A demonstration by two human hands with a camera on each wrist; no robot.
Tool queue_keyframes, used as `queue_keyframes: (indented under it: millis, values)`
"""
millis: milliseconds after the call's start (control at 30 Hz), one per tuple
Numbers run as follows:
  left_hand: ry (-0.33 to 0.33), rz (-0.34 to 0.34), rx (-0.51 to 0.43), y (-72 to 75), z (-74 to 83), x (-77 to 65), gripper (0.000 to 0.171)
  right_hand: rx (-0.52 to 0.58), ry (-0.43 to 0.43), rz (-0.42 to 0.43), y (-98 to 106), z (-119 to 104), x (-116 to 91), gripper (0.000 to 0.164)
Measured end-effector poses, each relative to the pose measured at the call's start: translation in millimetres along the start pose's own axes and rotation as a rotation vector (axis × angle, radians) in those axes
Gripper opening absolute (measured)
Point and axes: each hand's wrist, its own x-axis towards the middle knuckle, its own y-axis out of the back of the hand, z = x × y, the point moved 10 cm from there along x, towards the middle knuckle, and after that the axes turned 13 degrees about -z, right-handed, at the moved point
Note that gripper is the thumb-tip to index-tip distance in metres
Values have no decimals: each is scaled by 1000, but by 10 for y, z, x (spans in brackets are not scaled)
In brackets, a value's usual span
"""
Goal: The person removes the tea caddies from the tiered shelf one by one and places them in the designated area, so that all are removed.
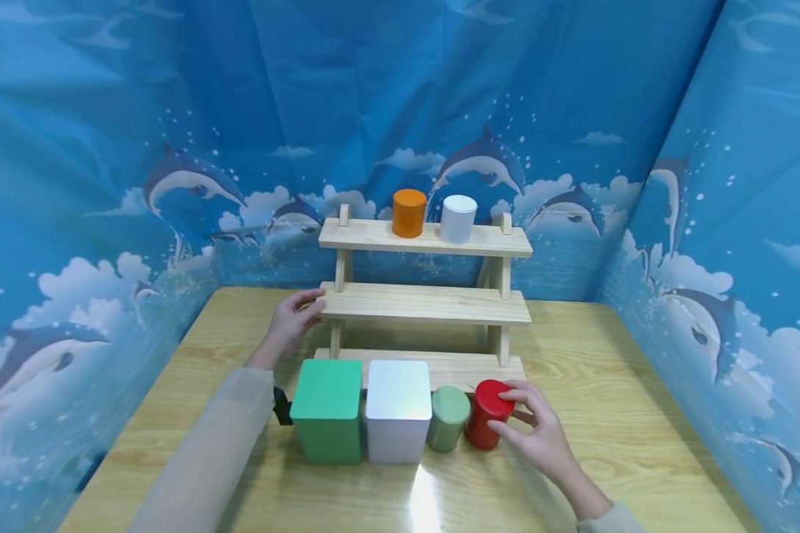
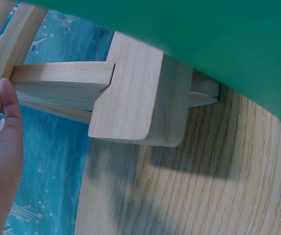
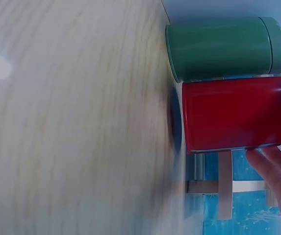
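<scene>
My left hand [image 1: 295, 322] pinches the left end of the middle board of a three-tier wooden shelf [image 1: 427, 302]; the thumb lies on the board's edge in the left wrist view. With thumb and fingers, my right hand [image 1: 536, 429] grips a red canister [image 1: 485, 426] near its top. In the right wrist view a dark shadow lies under the base of that canister. Just left of it stands a green canister [image 1: 448, 422]. A white box [image 1: 398, 414] and a green box [image 1: 328, 414] continue the row in front of the bottom board.
On the top board stand an orange canister [image 1: 409, 215] and a white canister [image 1: 458, 220]. The wood-grain table [image 1: 573, 355] extends to both sides. Blue dolphin-print cloth [image 1: 207, 96] encloses the back and sides.
</scene>
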Motion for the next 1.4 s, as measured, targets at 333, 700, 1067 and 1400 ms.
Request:
queue_keyframes:
  millis: [333,700,1067,1400]
  values:
    - [-15,-11,-16,-6,8,-5,44,17,22,15,-33,8,-53,40]
    - [-18,-13,-13,-3,3,-3,44,18,22,-34,-67,43,-103,37]
    - [-23,-14,-22,0,5,1,44,20,31,-40,-90,323,-159,44]
    - [-22,-16,-15,-9,12,-6,44,122,52,-53,-89,346,-188,53]
